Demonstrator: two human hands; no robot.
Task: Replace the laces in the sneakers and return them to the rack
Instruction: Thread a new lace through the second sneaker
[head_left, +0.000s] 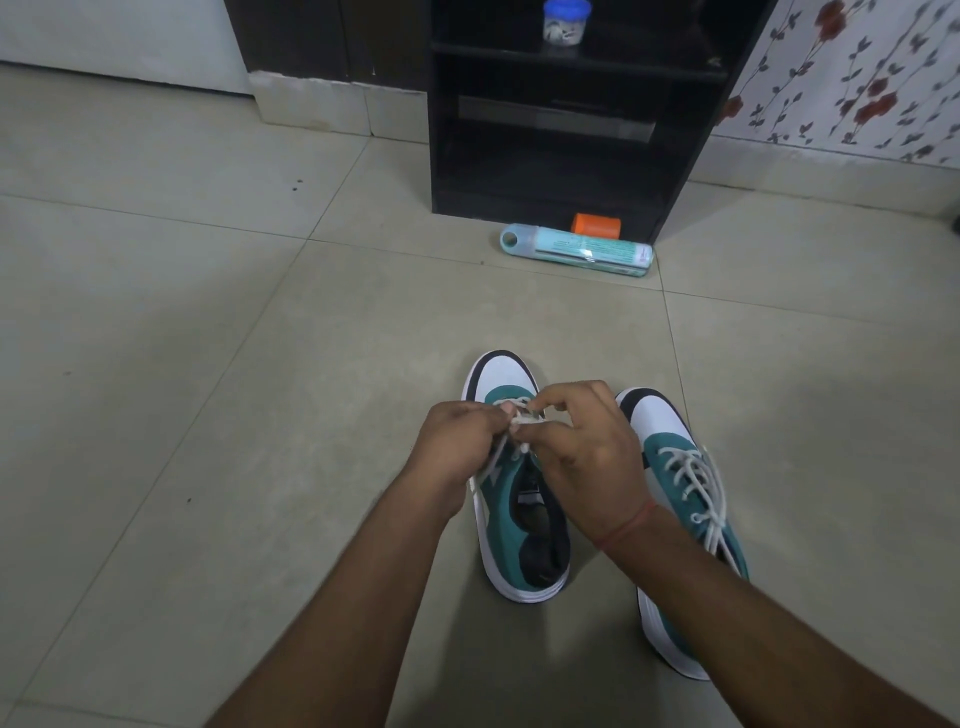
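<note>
In the head view, two green and white sneakers are seen side by side on the tiled floor (208, 415), toes pointed toward a dark rack (561, 130) that stands well apart from them against the wall. The left sneaker (519, 519) is being worked on: a white lace (511, 418) is pinched near the lowest eyelets, just behind the toe cap, by the left hand (457, 441) and the right hand (587, 447), both with fingers curled closed on the lace and brought almost together over the shoe. The rest of this shoe's throat is seen to be open and unlaced, with the dark tongue and lining exposed, so the lacing is judged to be at its first rows. For the step to be done well, the two ends should be evened out before further eyelets are threaded, each crossing should be pulled snug and flat rather than twisted, and the shoe should be kept steady on the floor while the tip is fed through. The right sneaker (685, 519) is partly covered by the right forearm; its white lace is crossed up through several rows, though whether it is finished cannot be told. A pale blue tube-shaped pack (576, 252) and an orange box (597, 224) are seen lying on the floor at the foot of the rack, and a blue-lidded jar (565, 23) is set on an upper shelf.
</note>
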